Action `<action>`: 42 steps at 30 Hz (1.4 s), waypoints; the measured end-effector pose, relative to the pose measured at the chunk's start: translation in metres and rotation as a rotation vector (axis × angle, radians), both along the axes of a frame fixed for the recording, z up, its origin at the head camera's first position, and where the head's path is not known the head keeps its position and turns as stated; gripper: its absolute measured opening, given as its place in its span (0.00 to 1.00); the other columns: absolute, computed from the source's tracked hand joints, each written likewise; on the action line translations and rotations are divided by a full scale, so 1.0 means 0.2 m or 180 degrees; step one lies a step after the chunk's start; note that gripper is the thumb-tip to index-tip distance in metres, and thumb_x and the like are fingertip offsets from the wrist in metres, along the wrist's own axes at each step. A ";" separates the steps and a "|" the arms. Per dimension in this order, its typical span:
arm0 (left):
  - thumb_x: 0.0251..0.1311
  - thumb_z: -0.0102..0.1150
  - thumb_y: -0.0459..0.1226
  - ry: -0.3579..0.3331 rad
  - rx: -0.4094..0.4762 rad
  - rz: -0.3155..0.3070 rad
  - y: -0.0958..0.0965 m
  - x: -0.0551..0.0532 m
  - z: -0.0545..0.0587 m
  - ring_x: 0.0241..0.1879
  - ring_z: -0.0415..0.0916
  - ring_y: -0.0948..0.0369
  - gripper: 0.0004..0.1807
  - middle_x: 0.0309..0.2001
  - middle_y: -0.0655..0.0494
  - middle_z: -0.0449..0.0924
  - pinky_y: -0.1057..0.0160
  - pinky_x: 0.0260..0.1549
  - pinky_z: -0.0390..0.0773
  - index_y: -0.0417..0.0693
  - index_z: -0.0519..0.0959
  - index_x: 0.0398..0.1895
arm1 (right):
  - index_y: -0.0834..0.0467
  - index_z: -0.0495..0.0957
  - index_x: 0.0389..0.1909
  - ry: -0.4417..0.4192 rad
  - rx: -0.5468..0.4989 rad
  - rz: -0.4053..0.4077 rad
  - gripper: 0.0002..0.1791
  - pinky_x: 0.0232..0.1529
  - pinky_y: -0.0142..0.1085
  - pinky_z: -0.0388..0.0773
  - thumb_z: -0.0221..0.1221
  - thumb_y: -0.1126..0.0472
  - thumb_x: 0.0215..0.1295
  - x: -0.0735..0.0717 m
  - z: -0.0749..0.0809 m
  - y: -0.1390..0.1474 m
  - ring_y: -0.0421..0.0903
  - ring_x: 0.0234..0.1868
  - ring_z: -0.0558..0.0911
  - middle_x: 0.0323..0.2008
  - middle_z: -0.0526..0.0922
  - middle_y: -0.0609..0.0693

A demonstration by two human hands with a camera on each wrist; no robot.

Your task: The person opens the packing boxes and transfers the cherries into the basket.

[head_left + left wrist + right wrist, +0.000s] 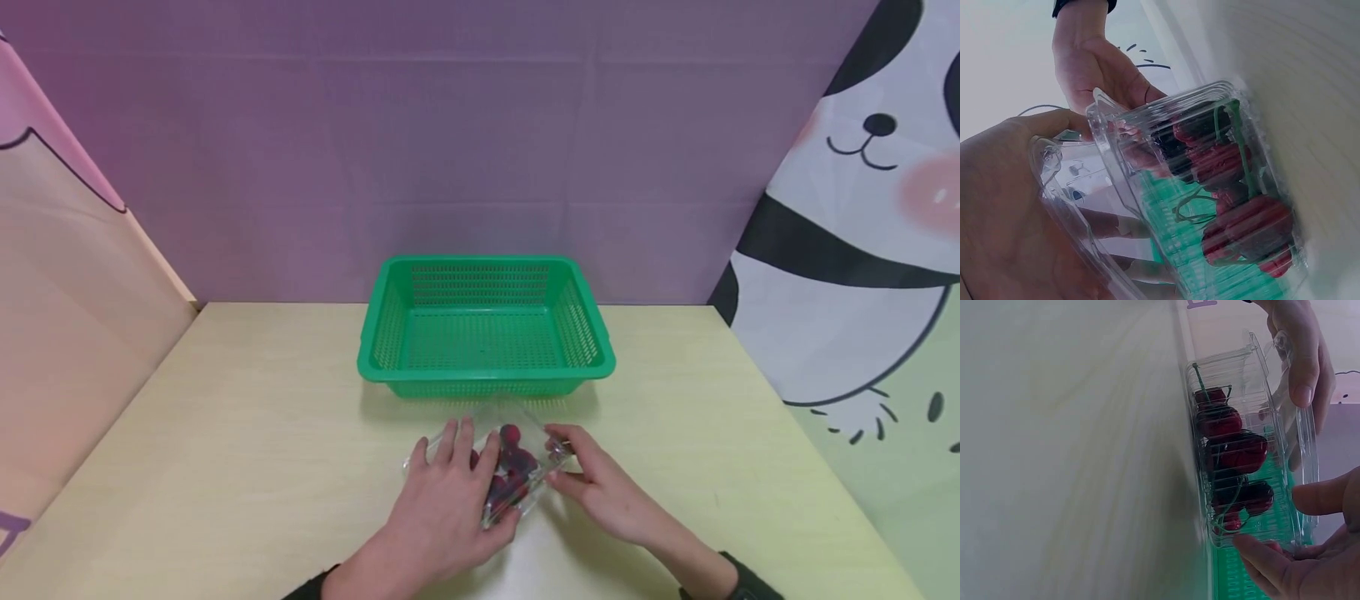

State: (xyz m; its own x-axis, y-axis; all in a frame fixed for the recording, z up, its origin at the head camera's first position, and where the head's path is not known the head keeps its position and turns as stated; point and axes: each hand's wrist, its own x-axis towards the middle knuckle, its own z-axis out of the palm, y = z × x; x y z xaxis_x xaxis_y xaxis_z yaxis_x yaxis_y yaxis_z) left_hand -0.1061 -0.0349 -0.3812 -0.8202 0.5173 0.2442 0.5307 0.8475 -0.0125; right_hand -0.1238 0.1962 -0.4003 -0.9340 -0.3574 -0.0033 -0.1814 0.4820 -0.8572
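A clear plastic clamshell box (pixel 517 492) of dark red cherries (pixel 1238 451) with green stems sits on the table in front of the basket. Its hinged lid (pixel 1079 212) stands slightly apart from the lower part along the near side. Over the lid my left hand (pixel 442 504) lies with fingers straight and spread, its thumb by the near edge. My right hand (pixel 603 487) holds the right end of the box between thumb and fingers. The thumb is at the lid's rim, as the right wrist view shows. Left fingers show through the clear lid in the left wrist view.
A green perforated basket (pixel 486 375) stands just behind the box, with nothing in it. The pale wooden table (pixel 247 433) reaches back to a purple backdrop (pixel 450 150). Printed cloth panels, one with a panda (pixel 847 333), flank both sides.
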 end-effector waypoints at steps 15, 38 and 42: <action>0.57 0.47 0.68 0.0089 -0.0057 0.0008 0.00 0.01 -0.02 0.61 0.69 0.43 0.43 0.61 0.38 0.69 0.40 0.50 0.69 0.49 0.72 0.66 | 0.65 0.68 0.59 -0.0002 0.0002 -0.0171 0.19 0.50 0.30 0.74 0.56 0.66 0.70 -0.03 0.02 0.01 0.53 0.54 0.74 0.49 0.74 0.56; 0.57 0.47 0.68 -0.0007 0.0199 0.0011 -0.02 0.01 0.05 0.53 0.71 0.50 0.41 0.54 0.49 0.72 0.51 0.41 0.72 0.47 0.74 0.62 | 0.76 0.69 0.59 -0.0287 -0.0488 0.0068 0.29 0.40 0.36 0.80 0.66 0.68 0.59 -0.07 0.03 0.05 0.54 0.46 0.80 0.45 0.78 0.62; 0.58 0.47 0.67 -0.0158 0.0342 0.0028 -0.03 0.00 0.07 0.54 0.71 0.51 0.41 0.56 0.50 0.71 0.51 0.43 0.72 0.51 0.71 0.65 | 0.76 0.70 0.59 -0.0328 -0.0515 0.0076 0.28 0.41 0.36 0.80 0.66 0.68 0.59 -0.07 0.03 0.06 0.59 0.48 0.78 0.46 0.77 0.63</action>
State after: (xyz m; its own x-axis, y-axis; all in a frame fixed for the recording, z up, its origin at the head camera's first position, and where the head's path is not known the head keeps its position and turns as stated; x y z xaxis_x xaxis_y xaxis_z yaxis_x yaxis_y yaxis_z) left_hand -0.1052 -0.0410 -0.3676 -0.8371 0.4830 0.2568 0.5210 0.8471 0.1049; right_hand -0.1382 0.2075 -0.3947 -0.9229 -0.3831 -0.0393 -0.0983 0.3330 -0.9378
